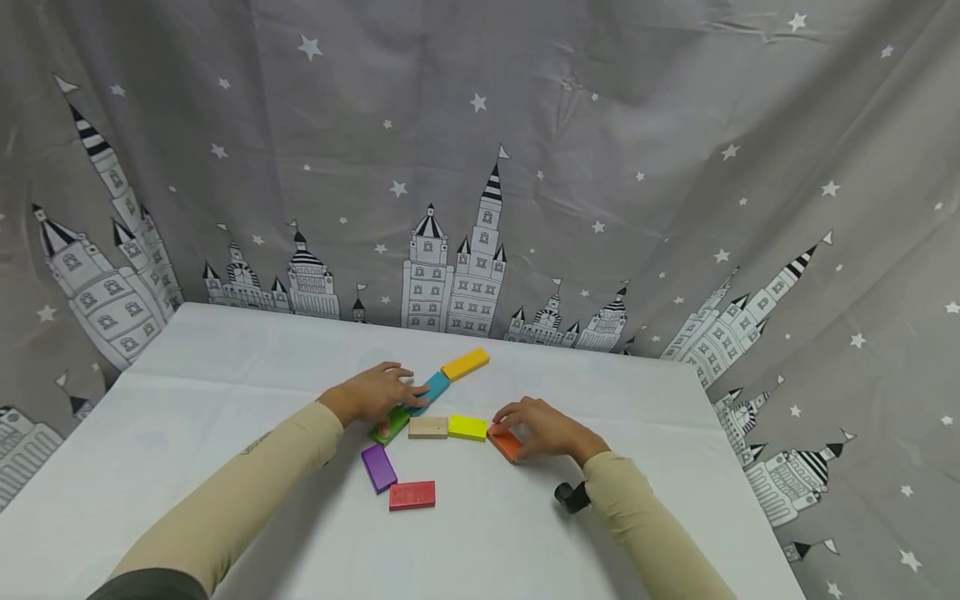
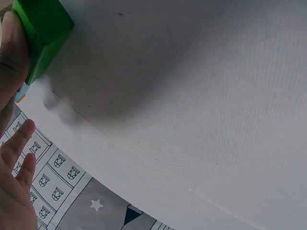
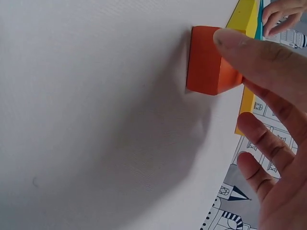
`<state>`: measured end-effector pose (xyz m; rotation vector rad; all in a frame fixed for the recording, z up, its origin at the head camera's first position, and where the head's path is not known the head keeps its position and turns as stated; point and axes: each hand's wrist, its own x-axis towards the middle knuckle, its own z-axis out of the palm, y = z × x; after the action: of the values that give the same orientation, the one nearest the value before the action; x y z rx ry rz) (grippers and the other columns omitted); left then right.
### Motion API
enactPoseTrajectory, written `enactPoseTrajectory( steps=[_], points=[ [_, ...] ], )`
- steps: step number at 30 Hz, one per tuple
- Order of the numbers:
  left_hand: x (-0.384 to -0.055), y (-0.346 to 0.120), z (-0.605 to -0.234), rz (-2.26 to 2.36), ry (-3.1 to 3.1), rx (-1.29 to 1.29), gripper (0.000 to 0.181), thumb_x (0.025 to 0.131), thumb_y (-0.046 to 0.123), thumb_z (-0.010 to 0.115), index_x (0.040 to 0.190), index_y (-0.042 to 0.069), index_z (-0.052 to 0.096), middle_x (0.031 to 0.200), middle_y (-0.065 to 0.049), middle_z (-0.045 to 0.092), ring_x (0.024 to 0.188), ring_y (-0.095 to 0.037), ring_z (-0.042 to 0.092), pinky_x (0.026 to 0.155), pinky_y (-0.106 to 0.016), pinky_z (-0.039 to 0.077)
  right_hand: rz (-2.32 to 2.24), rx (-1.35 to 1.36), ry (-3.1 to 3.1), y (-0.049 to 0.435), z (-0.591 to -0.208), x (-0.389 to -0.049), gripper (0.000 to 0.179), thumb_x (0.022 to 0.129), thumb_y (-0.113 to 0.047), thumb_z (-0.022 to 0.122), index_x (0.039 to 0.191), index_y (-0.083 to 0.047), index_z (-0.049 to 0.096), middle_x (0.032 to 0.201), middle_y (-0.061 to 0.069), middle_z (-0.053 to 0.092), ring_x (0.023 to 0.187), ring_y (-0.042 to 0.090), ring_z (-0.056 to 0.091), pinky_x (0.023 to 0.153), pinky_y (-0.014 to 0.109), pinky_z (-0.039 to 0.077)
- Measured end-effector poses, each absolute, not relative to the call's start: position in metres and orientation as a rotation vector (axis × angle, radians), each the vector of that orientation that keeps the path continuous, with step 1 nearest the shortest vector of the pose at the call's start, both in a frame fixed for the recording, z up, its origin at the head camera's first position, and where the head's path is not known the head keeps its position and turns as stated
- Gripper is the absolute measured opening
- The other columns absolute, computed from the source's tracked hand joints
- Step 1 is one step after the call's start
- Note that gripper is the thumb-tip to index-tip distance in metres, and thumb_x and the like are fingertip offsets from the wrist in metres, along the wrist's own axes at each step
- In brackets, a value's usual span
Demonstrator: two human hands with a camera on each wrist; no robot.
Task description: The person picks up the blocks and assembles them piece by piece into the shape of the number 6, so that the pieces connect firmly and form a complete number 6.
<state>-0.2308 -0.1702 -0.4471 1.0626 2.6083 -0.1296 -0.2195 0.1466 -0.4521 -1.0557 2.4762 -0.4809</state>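
Note:
On the white-covered table, my right hand pinches an orange wooden block between thumb and index finger, the other fingers spread. The orange block lies at the right end of a row, by a yellow block and a plain wood block. My left hand has its thumb against a green block, while a forefinger reaches over a blue block. Past the blue one, an amber-yellow block continues the slanted line. A purple block lies below the green one.
A red block lies nearest me, beside the purple one's lower end. Under the right sleeve shows a small black device. A grey curtain with printed castles and stars hangs behind the table's far edge.

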Motion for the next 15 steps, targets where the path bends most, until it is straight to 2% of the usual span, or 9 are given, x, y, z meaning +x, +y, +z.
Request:
enactPoseTrajectory(
  steps=[7, 15],
  points=[
    [-0.2303, -0.1709, -0.4472, -0.107, 2.617, 1.059, 0.072, 0.074, 0.03, 0.082, 0.14, 0.025, 0.053, 0.148, 0.003, 0.044, 0.137, -0.033, 0.035, 0.116, -0.051, 0.021, -0.468, -1.024, 2.484, 0.1474, -0.4572, -0.2217, 0.046, 0.076, -0.016, 0.083, 0.119, -0.02, 0.07, 0.13, -0.004, 0.058, 0.117, 0.018, 0.047, 0.102, 0.041, 0.04],
    [-0.2308, -0.1709, -0.4491, -0.105, 2.619, 1.054, 0.072, 0.074, 0.03, 0.082, 0.139, 0.025, 0.053, 0.148, 0.003, 0.044, 0.137, -0.033, 0.035, 0.115, -0.051, 0.022, -0.488, -1.024, 2.513, 0.1503, -0.4623, -0.2147, 0.05, 0.073, -0.025, 0.085, 0.12, -0.02, 0.07, 0.123, -0.003, 0.059, 0.116, 0.021, 0.048, 0.104, 0.042, 0.039]
  ],
)
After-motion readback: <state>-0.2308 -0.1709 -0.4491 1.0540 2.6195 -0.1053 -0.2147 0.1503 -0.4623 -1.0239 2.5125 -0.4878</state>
